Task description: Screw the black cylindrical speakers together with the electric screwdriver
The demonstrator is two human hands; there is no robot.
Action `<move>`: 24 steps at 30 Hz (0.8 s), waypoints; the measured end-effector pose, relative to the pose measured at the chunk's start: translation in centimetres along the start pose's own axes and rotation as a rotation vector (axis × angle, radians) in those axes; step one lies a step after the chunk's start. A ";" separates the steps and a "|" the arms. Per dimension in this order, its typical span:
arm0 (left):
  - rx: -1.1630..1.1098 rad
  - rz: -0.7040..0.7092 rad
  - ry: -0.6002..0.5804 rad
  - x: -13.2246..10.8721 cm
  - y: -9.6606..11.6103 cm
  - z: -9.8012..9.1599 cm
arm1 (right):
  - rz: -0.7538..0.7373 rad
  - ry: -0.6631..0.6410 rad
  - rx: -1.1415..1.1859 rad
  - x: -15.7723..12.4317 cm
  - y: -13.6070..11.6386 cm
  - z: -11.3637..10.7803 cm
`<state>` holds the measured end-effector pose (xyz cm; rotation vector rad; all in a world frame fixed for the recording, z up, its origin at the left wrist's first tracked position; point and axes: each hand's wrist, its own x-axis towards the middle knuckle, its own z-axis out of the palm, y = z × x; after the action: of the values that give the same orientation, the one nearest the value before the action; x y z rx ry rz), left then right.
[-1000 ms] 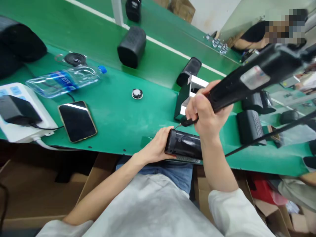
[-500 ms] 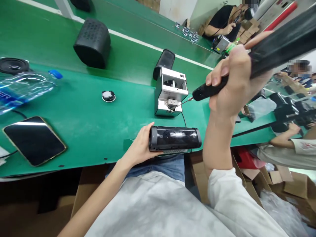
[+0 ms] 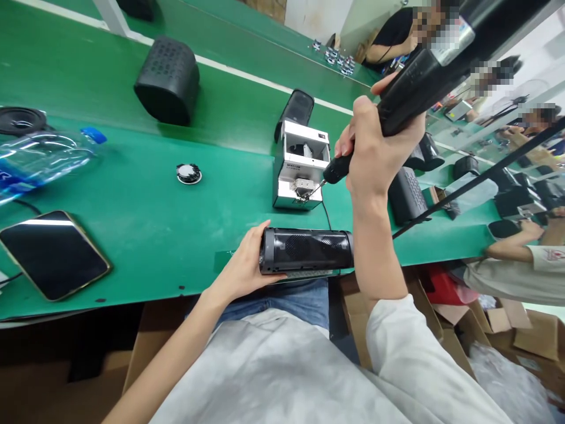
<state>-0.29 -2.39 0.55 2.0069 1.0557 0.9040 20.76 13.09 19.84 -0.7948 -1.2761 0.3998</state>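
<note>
My left hand [image 3: 247, 262] grips the left end of a black cylindrical speaker [image 3: 309, 249], which lies sideways at the bench's front edge. My right hand [image 3: 379, 141] is wrapped round a black electric screwdriver [image 3: 417, 88], raised and slanting down to the left. Its thin bit reaches the front tray of a white screw feeder box [image 3: 304, 168]; whether a screw is on the tip is too small to tell. Behind the feeder stands a dark speaker part [image 3: 298, 107]. A small round black-and-white piece [image 3: 189, 174] lies left of the feeder.
A phone [image 3: 55, 254], a plastic bottle [image 3: 48, 156] and a round speaker driver [image 3: 21, 120] lie at the left. A black speaker housing [image 3: 168, 80] stands at the back. More housings [image 3: 406, 195], a dark rod and people are at the right. Cardboard boxes [image 3: 536, 335] sit below.
My right hand has moved left and slightly down with the screwdriver, bringing the bit further into the feeder's front. My left hand still holds the speaker.
</note>
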 end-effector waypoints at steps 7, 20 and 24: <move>-0.018 -0.015 -0.006 0.0 0.3 -0.1 | 0.031 -0.042 0.099 -2.3 -5.2 -1.6; -0.020 -0.056 0.009 -0.4 0.1 0.0 | 0.253 -0.146 0.266 -5.2 -7.2 0.2; 0.007 -0.088 0.082 -0.7 -1.9 1.2 | 0.530 -0.213 0.262 -7.1 -5.7 0.8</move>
<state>-0.39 -2.46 -1.82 1.9275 1.1839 0.9438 17.21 4.72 19.14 -0.8752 -1.1634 1.0796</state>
